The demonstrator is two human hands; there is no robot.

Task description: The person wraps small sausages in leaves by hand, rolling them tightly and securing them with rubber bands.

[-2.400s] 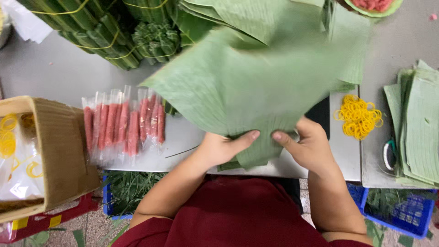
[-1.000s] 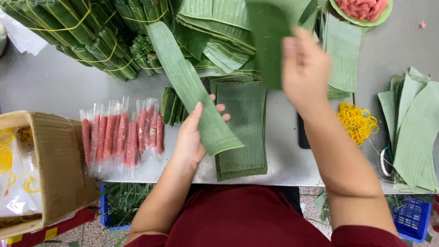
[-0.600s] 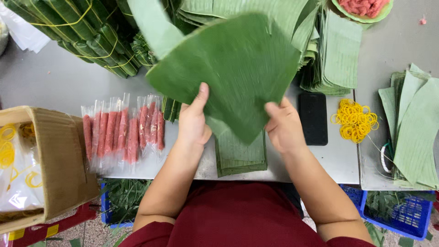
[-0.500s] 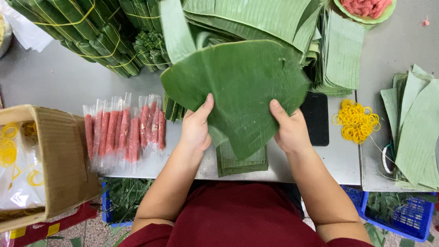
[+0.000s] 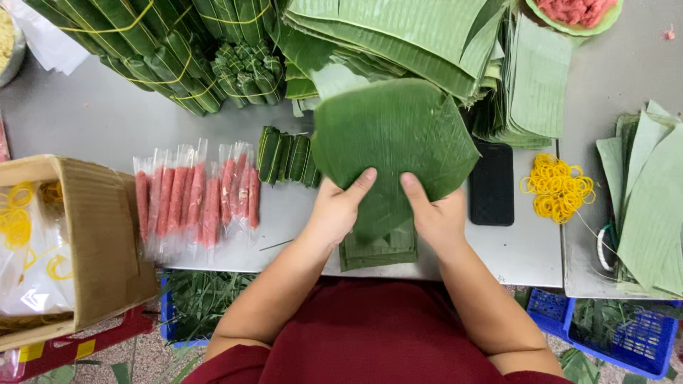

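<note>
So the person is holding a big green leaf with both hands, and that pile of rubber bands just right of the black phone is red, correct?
Not quite: the rubber bands are yellow, not red, as the head view shows. The rest holds: the left hand and right hand both hold the big green leaf, and the pile lies just right of the black phone.

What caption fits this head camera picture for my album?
Both hands, left hand and right hand, hold a big green leaf over folded leaf strips on a grey table.
</note>
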